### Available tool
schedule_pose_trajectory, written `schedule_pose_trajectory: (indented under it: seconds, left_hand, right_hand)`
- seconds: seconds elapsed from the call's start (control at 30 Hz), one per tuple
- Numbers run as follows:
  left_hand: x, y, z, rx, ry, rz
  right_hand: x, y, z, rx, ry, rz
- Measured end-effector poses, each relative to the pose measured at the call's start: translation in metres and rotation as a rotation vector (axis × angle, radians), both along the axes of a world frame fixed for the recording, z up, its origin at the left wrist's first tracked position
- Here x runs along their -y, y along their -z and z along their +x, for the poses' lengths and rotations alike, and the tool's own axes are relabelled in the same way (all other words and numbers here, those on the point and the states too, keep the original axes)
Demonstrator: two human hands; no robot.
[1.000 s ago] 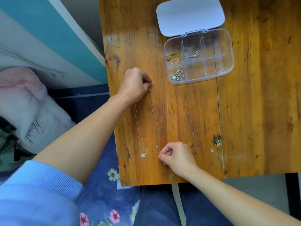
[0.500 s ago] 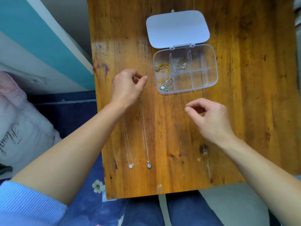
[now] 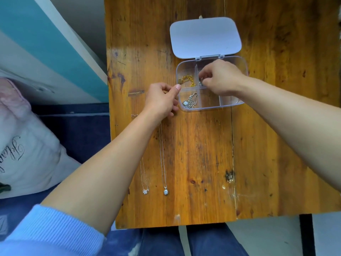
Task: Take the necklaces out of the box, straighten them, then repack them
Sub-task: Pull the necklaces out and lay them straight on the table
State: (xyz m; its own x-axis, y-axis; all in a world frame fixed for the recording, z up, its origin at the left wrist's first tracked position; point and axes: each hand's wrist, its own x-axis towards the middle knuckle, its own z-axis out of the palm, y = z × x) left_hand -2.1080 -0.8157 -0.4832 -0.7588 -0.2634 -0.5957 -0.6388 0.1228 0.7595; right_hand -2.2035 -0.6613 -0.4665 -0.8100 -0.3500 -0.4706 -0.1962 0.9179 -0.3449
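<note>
On the wooden table, right hand fingers pinch inside the box.

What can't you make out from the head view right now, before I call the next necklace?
- Silver chain in the box's upper middle compartment: mostly hidden under the right hand, so a grip cannot be confirmed.
- Upper right compartment: covered by that hand.
- Upper parts of both laid-out necklaces: hidden by the left hand and forearm.
- Pendant details: too small.
</note>
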Motion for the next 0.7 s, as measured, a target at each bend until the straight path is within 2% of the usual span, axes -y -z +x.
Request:
schedule_pose_trajectory:
  seconds: [0.23, 0.33, 0.4, 0.5, 0.57, 0.7]
  left_hand:
    - [0.001, -0.003, 0.000, 0.037, -0.017, 0.037]
    - [0.000, -0.002, 0.000, 0.029, -0.028, 0.022]
    - [0.000, -0.001, 0.000, 0.032, -0.032, 0.016]
    - [0.000, -0.001, 0.001, 0.038, -0.036, 0.016]
    - [-0.002, -0.002, 0.002, 0.042, -0.043, 0.012]
    - [-0.005, -0.005, 0.001, 0.033, -0.060, -0.002]
  right_hand:
    - [0.003, -0.005, -0.013, 0.147, -0.140, 0.088]
    - [-0.006, -0.009, -0.018, 0.017, -0.143, 0.079]
    - [-0.014, -0.007, -0.018, -0.117, -0.208, 0.179]
    - [-0.018, 0.002, -0.009, -0.117, -0.347, 0.267]
    - [-0.018, 0.004, -0.009, -0.070, -0.336, 0.231]
    - [-0.025, -0.004, -0.020, 0.063, -0.169, 0.006]
